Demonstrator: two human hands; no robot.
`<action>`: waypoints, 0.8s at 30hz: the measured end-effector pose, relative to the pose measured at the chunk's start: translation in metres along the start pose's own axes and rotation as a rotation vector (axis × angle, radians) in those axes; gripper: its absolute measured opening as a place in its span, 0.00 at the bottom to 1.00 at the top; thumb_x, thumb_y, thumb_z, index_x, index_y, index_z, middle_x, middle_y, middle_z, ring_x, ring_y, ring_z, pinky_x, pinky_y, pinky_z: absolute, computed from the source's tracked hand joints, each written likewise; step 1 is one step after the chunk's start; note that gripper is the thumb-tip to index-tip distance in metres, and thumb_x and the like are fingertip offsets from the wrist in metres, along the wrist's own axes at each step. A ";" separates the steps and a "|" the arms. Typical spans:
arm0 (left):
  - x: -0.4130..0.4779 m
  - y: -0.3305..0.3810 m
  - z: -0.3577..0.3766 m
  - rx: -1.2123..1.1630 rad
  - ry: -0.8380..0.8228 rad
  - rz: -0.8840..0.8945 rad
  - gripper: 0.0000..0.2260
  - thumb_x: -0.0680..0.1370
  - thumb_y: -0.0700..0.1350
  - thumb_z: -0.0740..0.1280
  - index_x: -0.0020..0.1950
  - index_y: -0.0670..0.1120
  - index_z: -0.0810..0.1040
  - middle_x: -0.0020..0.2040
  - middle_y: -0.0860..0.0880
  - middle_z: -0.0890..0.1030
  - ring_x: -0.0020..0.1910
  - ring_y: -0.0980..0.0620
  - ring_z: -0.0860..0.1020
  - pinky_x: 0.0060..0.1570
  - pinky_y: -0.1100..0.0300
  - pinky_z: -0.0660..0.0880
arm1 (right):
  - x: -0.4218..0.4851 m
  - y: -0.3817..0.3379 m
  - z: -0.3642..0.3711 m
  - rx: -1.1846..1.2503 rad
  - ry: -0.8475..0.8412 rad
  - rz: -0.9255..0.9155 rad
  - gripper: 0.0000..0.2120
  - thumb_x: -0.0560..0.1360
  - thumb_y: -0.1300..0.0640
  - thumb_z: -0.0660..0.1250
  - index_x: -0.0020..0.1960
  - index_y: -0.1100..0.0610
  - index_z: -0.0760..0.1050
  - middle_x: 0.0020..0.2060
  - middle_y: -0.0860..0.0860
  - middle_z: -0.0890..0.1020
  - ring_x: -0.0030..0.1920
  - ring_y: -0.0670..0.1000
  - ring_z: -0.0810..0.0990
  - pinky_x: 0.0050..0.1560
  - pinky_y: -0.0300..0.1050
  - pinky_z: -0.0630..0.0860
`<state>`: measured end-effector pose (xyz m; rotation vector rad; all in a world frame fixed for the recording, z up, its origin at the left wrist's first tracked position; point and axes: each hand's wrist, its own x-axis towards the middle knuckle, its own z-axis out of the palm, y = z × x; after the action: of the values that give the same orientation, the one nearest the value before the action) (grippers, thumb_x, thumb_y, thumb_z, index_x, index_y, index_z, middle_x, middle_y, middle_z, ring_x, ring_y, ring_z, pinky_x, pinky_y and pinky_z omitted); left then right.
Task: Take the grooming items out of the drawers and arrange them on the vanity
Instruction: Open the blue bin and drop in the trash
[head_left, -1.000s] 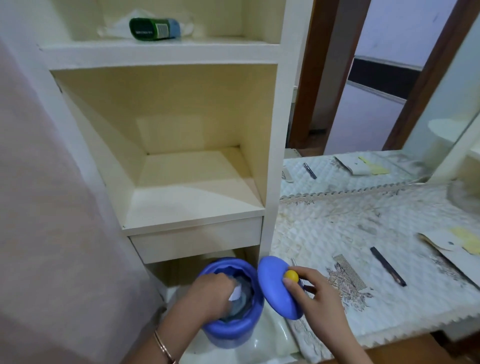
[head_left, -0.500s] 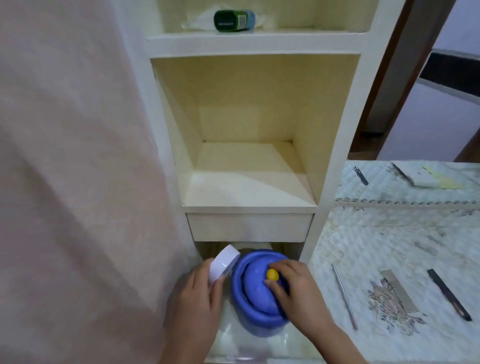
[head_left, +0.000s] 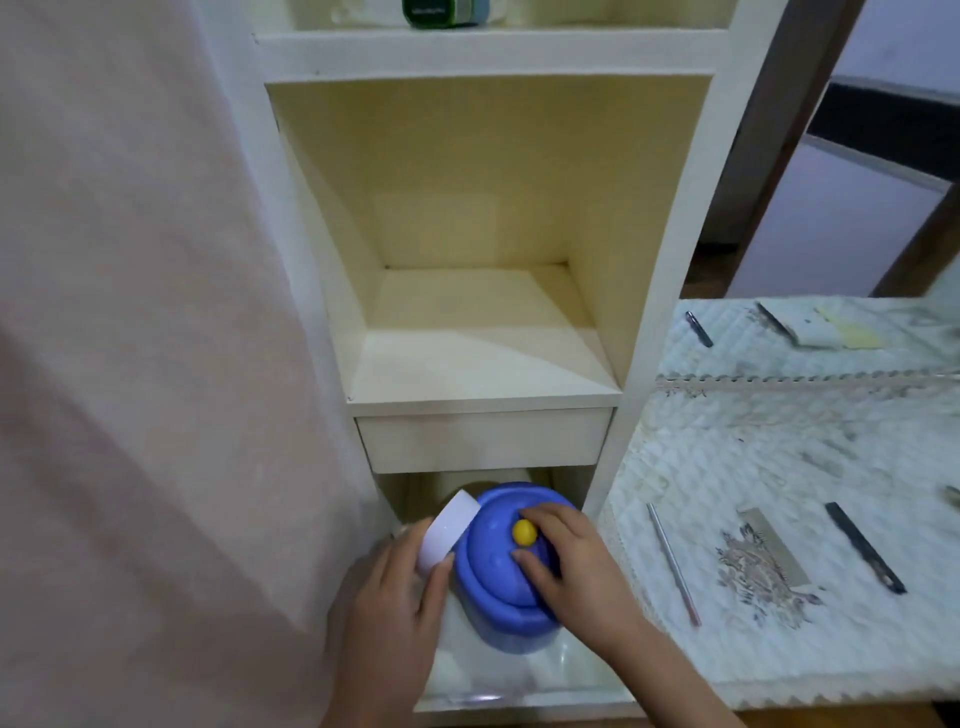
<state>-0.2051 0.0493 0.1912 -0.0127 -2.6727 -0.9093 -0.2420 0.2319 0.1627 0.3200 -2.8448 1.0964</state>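
Note:
A round blue container (head_left: 506, 621) stands in the open bottom drawer (head_left: 519, 693) of the cream cabinet. Its blue lid (head_left: 493, 545) with a yellow knob (head_left: 523, 532) sits on top, and my right hand (head_left: 569, 566) rests on the lid with fingers beside the knob. My left hand (head_left: 402, 592) holds a small white round jar (head_left: 448, 530) just left of the container. On the quilted vanity top (head_left: 779, 467) to the right lie a thin metal stick (head_left: 672, 564), a grey comb (head_left: 774, 545) and a black file (head_left: 865, 548).
A closed drawer front (head_left: 483, 439) sits above the open one, under an empty cubby. A green bottle (head_left: 441, 11) lies on the top shelf. A pink curtain (head_left: 130, 338) hangs at the left. The mirror (head_left: 831, 332) reflects the vanity items.
My left hand lifted the white jar out of the blue container. My right hand put the lid back onto the container. The view swung left.

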 end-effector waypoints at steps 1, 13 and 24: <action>0.001 0.006 0.000 0.006 0.022 0.094 0.30 0.77 0.63 0.48 0.50 0.43 0.81 0.43 0.47 0.85 0.48 0.53 0.74 0.49 0.69 0.68 | -0.005 0.000 -0.003 0.029 0.006 0.020 0.27 0.68 0.41 0.57 0.61 0.54 0.74 0.58 0.47 0.75 0.60 0.45 0.71 0.61 0.26 0.59; -0.007 0.088 0.120 -0.359 -0.058 0.747 0.12 0.77 0.51 0.60 0.53 0.45 0.77 0.46 0.47 0.85 0.49 0.56 0.77 0.57 0.69 0.69 | -0.120 0.093 -0.074 0.007 0.302 0.550 0.11 0.75 0.56 0.64 0.57 0.53 0.76 0.48 0.43 0.76 0.53 0.43 0.74 0.52 0.32 0.65; 0.006 0.145 0.283 0.067 -0.318 0.744 0.11 0.69 0.48 0.68 0.46 0.44 0.84 0.44 0.50 0.86 0.45 0.54 0.83 0.54 0.63 0.71 | -0.157 0.242 -0.160 -0.081 0.113 0.759 0.13 0.77 0.55 0.60 0.61 0.52 0.73 0.57 0.47 0.78 0.60 0.47 0.74 0.58 0.38 0.69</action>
<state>-0.2776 0.3333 0.0675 -1.1320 -2.6118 -0.5963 -0.1428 0.5405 0.1004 -0.8641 -2.9367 1.0151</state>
